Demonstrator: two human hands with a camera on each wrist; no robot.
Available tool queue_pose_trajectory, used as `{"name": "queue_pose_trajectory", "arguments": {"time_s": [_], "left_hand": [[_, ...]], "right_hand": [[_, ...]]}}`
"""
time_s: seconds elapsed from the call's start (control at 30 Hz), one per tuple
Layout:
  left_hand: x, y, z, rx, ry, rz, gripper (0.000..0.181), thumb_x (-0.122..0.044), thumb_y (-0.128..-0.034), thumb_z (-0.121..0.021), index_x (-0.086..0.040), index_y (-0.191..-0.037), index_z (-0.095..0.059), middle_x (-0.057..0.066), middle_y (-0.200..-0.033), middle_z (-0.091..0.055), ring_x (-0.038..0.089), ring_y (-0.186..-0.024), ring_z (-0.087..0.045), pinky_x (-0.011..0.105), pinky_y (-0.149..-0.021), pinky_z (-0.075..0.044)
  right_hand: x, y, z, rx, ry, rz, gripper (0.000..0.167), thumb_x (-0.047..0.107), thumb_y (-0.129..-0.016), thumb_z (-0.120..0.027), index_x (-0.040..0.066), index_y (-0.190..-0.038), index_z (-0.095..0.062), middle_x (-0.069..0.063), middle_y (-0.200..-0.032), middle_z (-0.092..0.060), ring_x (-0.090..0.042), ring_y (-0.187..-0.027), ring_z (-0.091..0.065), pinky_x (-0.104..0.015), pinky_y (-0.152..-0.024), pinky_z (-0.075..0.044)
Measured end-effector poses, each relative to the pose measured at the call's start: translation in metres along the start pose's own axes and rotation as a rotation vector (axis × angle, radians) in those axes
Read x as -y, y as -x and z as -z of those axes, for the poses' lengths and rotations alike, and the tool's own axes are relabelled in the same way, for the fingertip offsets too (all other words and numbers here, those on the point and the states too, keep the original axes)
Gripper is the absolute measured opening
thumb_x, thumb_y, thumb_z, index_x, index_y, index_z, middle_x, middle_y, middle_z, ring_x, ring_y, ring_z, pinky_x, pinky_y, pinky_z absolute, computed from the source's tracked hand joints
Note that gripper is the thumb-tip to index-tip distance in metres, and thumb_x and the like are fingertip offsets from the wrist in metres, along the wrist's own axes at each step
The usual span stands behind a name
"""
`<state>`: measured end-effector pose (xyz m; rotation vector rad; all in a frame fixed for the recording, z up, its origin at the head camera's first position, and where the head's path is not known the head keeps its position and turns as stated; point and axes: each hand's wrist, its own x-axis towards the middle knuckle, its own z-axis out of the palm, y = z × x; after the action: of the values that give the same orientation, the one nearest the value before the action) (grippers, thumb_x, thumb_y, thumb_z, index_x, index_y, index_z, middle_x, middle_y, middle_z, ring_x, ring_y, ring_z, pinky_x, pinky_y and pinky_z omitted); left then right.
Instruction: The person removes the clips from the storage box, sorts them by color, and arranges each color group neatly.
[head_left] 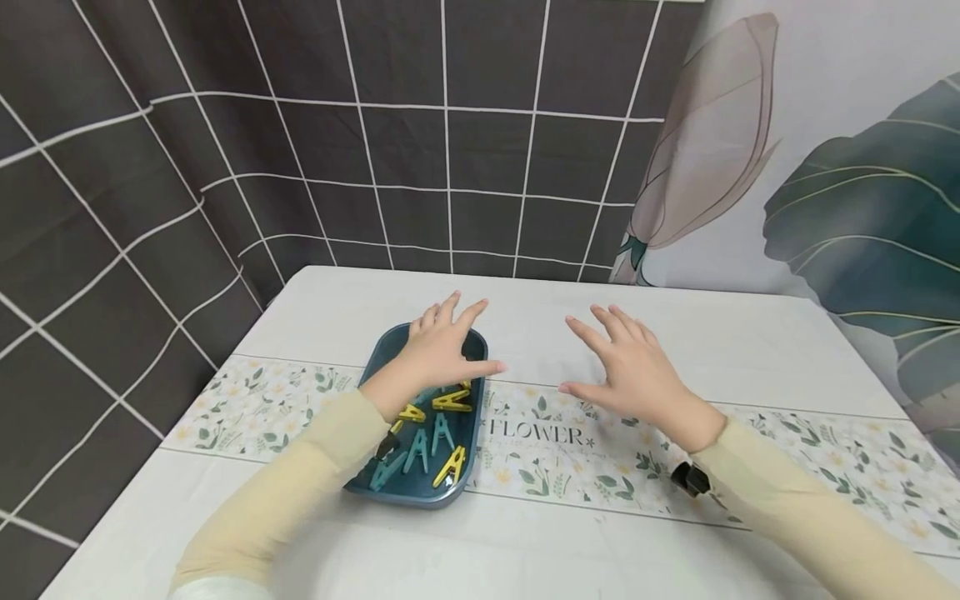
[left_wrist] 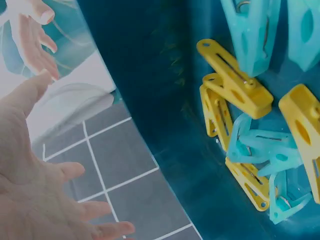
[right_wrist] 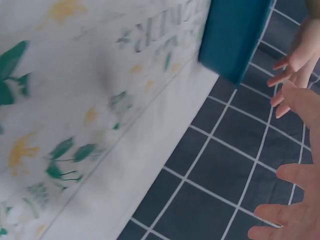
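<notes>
A dark blue tray (head_left: 442, 498) lies on the table left of centre and contains several yellow and teal clothespins. Over the tray hovers my left hand (head_left: 433, 354), fingers spread and thumb pointing right, holding nothing. To the right, above the printed strip, my right hand (head_left: 633, 371) is spread in the same way, also with nothing in it. In the left wrist view a yellow clothespin (left_wrist: 235, 77) and a teal clothespin (left_wrist: 267, 145) lie inside the tray. Part of the tray's contents is hidden behind the left hand and wrist in the head view.
A white table (head_left: 525, 550) carries a floral strip with the word FLOWER (head_left: 536, 432). Behind and to the left hangs a dark curtain (head_left: 405, 150) with a white grid. A leaf-patterned curtain (head_left: 825, 167) hangs at the right.
</notes>
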<state>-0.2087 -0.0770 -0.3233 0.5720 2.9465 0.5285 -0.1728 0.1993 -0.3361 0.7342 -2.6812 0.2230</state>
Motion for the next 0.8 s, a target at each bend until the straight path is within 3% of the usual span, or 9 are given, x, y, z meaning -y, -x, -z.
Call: {"name": "queue_pose_trajectory", "arguments": {"time_s": [0.27, 0.6, 0.8], "left_hand": [[0.009, 0.007, 0.016, -0.036, 0.044, 0.063, 0.092, -0.060, -0.0802, -0.063, -0.022, -0.152, -0.021, 0.019, -0.156, -0.012, 0.044, -0.139, -0.020, 0.063, -0.107, -0.024], [0.024, 0.019, 0.028, -0.039, 0.110, 0.128, 0.090, -0.054, -0.0821, -0.065, -0.015, -0.151, -0.022, 0.024, -0.155, -0.011, 0.046, -0.139, -0.016, 0.067, -0.107, -0.022], [0.036, 0.028, 0.032, -0.010, 0.154, 0.169, 0.090, -0.050, -0.0842, -0.064, -0.012, -0.152, -0.018, 0.027, -0.154, -0.010, 0.048, -0.139, -0.014, 0.068, -0.104, -0.028]], "right_hand": [[0.017, -0.015, 0.011, -0.089, -0.015, 0.104, 0.073, 0.046, -0.074, -0.076, 0.010, -0.133, -0.055, -0.024, -0.133, -0.050, -0.044, -0.122, -0.047, -0.062, -0.090, -0.044], [0.048, -0.030, 0.016, 0.032, -0.065, 0.042, 0.061, 0.031, -0.079, -0.077, 0.005, -0.130, -0.057, -0.022, -0.129, -0.054, -0.039, -0.118, -0.052, -0.053, -0.093, -0.047], [0.066, -0.038, 0.013, 0.068, -0.136, 0.067, 0.056, 0.026, -0.080, -0.077, 0.004, -0.127, -0.058, -0.017, -0.121, -0.059, -0.033, -0.112, -0.056, -0.045, -0.091, -0.050]]}}
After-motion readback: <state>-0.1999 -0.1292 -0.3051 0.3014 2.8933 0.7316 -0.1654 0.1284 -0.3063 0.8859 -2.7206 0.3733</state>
